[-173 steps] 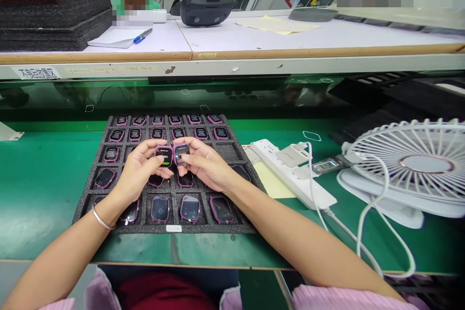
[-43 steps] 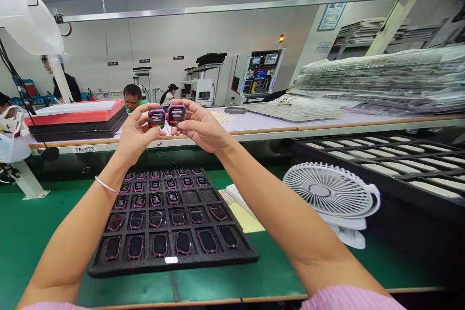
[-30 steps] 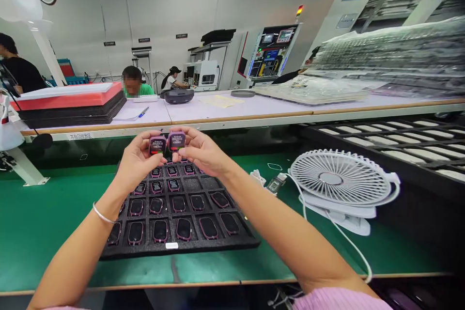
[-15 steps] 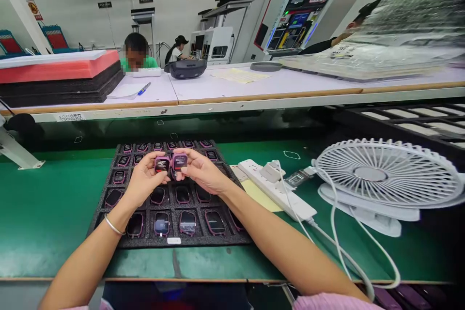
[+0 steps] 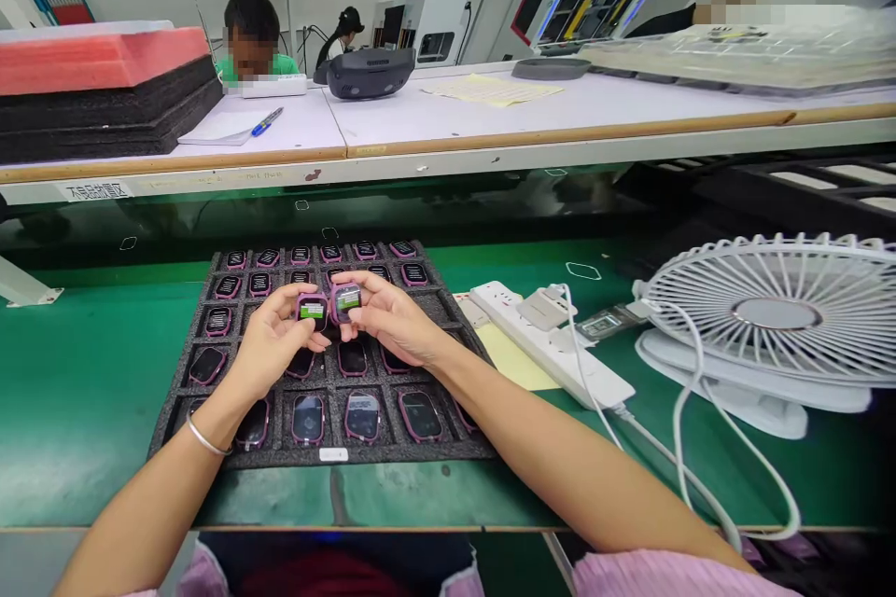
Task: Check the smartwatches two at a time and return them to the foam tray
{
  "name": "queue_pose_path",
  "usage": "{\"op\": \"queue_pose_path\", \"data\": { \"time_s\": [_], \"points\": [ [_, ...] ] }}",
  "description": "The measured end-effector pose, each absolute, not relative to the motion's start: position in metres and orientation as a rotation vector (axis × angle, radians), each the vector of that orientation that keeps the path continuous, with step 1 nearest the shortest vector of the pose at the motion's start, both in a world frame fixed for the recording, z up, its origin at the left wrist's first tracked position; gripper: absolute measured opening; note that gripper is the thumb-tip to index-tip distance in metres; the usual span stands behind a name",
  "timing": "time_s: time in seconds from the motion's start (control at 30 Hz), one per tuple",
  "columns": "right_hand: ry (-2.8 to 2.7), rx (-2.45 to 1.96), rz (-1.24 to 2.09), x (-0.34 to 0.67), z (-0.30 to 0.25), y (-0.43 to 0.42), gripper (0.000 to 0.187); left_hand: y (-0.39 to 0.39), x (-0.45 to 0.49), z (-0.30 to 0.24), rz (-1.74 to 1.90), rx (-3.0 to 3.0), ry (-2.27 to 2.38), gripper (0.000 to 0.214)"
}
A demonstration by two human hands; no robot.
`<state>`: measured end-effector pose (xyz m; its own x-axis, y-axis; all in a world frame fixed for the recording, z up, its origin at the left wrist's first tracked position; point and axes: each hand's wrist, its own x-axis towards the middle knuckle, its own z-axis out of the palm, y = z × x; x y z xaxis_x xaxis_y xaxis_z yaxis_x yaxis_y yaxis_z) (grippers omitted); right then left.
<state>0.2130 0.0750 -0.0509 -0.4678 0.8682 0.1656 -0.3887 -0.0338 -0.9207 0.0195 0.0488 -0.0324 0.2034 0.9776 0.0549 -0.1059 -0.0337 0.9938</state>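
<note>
My left hand [image 5: 276, 340] grips a purple-framed smartwatch body [image 5: 312, 310] between thumb and fingers. A second smartwatch body [image 5: 345, 301] of the same kind is pinched in my right hand [image 5: 392, 322], right beside the first. Both screens are lit, with a green band on a dark ground. The two are held above a black foam tray [image 5: 334, 409] whose square pockets hold several more purple watch bodies. In the front row, one watch body [image 5: 363, 416] lies face up with a pale reflection on its glass. My hands and forearms hide part of the tray.
Right of the tray are a white power strip [image 5: 550, 340] with plugs and cables, a yellow paper [image 5: 514, 356] and a white fan [image 5: 777, 317]. A shelf edge [image 5: 420, 163] crosses behind, bearing a foam stack [image 5: 105, 65] and a dark device [image 5: 371, 73]. Other people sit beyond.
Both watch screens have gone from dark with a red band to showing a green band. My hands keep their hold over the tray. The camera view has tilted down and moved slightly closer.
</note>
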Motion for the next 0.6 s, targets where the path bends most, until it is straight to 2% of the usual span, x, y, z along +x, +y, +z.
{"op": "queue_pose_path", "data": {
  "time_s": [0.27,0.6],
  "points": [
    [-1.276,-0.593,1.649,0.2128,-0.0531,0.0760,0.039,0.0465,0.0218,-0.0283,1.107,1.198,0.970,0.043],
    [-1.266,-0.611,1.640,0.2128,-0.0540,0.0757,0.041,0.0460,0.0211,-0.0290,1.102,1.148,0.960,0.043]
  ]
}}
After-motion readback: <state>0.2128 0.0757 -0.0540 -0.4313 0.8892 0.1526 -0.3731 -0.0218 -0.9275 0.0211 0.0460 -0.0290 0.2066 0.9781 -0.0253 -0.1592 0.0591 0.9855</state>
